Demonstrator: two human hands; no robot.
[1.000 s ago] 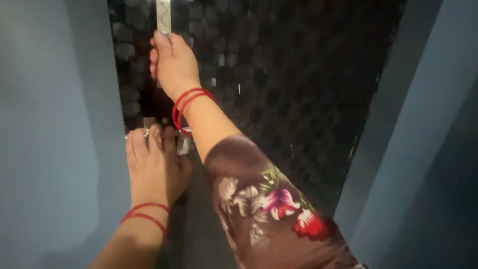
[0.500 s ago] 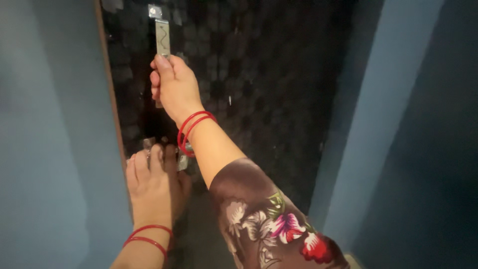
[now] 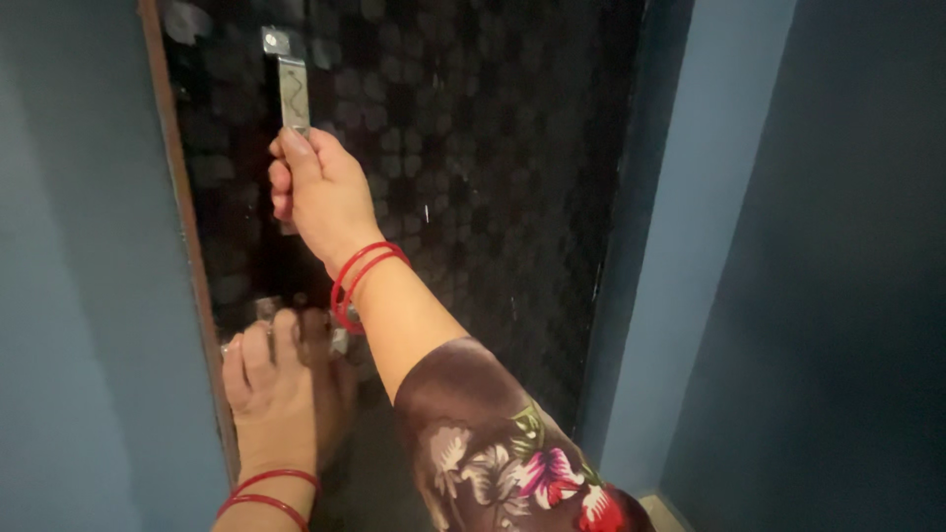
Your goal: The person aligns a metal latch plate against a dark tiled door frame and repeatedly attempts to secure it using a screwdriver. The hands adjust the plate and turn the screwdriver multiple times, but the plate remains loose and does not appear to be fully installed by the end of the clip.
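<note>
Before you stands the dark patterned door [image 3: 473, 197], where your right hand [image 3: 320, 192] is clenched around the metal pull handle [image 3: 293, 94] high up, while your left hand [image 3: 271, 389] covers the small latch [image 3: 264, 310] below it.

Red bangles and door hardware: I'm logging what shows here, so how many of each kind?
Red bangles on right wrist: 2
Red bangles on left wrist: 2
Metal door handle: 1
Metal latch: 1
Total: 6
</note>
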